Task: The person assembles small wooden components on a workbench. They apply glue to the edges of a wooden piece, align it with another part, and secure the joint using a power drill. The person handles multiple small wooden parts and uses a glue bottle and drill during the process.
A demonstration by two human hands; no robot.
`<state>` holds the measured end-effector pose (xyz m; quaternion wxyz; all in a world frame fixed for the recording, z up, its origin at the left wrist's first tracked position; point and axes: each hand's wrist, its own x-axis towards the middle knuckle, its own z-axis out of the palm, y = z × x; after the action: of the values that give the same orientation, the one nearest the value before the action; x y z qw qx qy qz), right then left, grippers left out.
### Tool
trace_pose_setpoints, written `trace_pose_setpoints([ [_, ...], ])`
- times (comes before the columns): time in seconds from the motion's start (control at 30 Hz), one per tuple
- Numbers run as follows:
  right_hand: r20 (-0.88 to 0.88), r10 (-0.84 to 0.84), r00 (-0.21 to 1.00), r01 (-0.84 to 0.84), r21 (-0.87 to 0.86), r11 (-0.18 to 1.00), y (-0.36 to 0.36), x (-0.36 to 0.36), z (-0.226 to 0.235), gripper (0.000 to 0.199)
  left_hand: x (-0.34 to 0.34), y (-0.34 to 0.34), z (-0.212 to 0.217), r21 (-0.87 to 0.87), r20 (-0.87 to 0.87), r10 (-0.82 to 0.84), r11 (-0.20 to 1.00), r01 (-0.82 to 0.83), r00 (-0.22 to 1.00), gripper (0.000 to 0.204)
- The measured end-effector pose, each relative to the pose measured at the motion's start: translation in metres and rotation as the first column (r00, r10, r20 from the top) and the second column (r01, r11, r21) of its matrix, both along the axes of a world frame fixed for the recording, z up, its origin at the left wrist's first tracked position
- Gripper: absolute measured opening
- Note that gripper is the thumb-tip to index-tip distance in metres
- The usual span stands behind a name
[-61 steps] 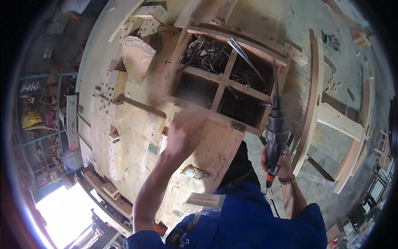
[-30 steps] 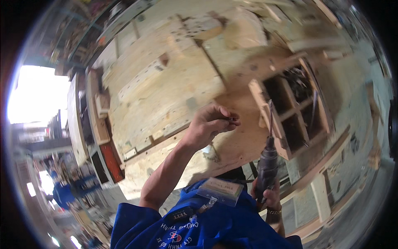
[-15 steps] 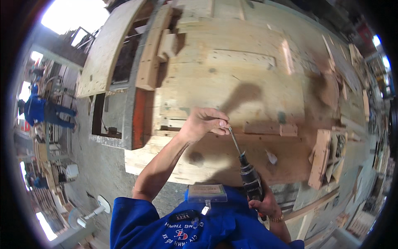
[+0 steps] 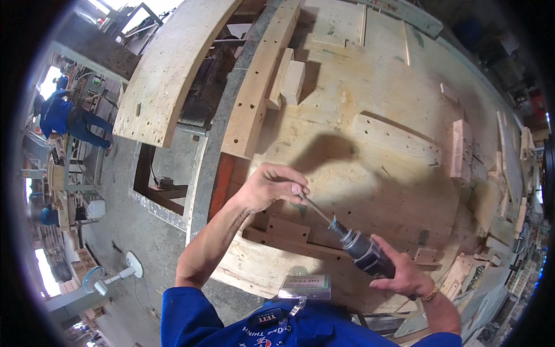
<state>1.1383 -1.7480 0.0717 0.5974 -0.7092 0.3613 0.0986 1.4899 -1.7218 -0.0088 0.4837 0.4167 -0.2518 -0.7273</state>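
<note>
My right hand (image 4: 404, 270) is wrapped round a dark power drill (image 4: 369, 253), which points up and to the left over the bench. A long thin bit (image 4: 318, 209) sticks out of its chuck. At the bit's far end, my left hand (image 4: 273, 188) is closed in a pinch, thumb against fingers. Anything else in that pinch is too small to make out. Below both hands lies the pale plywood bench top (image 4: 324, 150). A drilled wooden strip (image 4: 399, 139) rests on it beyond the drill, and a short wooden block (image 4: 289, 230) lies under the bit.
A long drilled beam (image 4: 261, 81) runs along the bench's left side, with a small upright block (image 4: 293, 82) beside it. Past the dark metal edge is a plywood sheet (image 4: 167, 75). On the floor at left stand a fan (image 4: 115, 276) and, farther off, a person in blue (image 4: 72, 118).
My right hand has brought the drill up and away from my body, tilting it more leftward. My left hand stays pinched at the bit's tip. The whole view has turned.
</note>
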Motion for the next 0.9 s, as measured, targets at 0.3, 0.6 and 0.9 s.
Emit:
trace_pose_setpoints([
  [0.3,0.089,0.192,0.977,-0.170,-0.206,0.964,-0.123,0.022,-0.019,0.095,0.024,-0.072,-0.020,-0.017,0.161,0.031,0.999,-0.029,0.987,0.016],
  [0.6,0.057,0.286,0.957,-0.269,-0.205,0.941,-0.184,0.046,-0.010,0.092,0.035,-0.101,-0.015,0.001,0.284,0.075,0.997,-0.078,0.956,0.018],
  [0.9,0.027,0.184,0.983,-0.148,-0.485,0.862,-0.264,0.059,-0.038,0.089,0.049,-0.157,-0.008,-0.454,0.890,0.457,0.885,-0.103,0.004,0.069],
])
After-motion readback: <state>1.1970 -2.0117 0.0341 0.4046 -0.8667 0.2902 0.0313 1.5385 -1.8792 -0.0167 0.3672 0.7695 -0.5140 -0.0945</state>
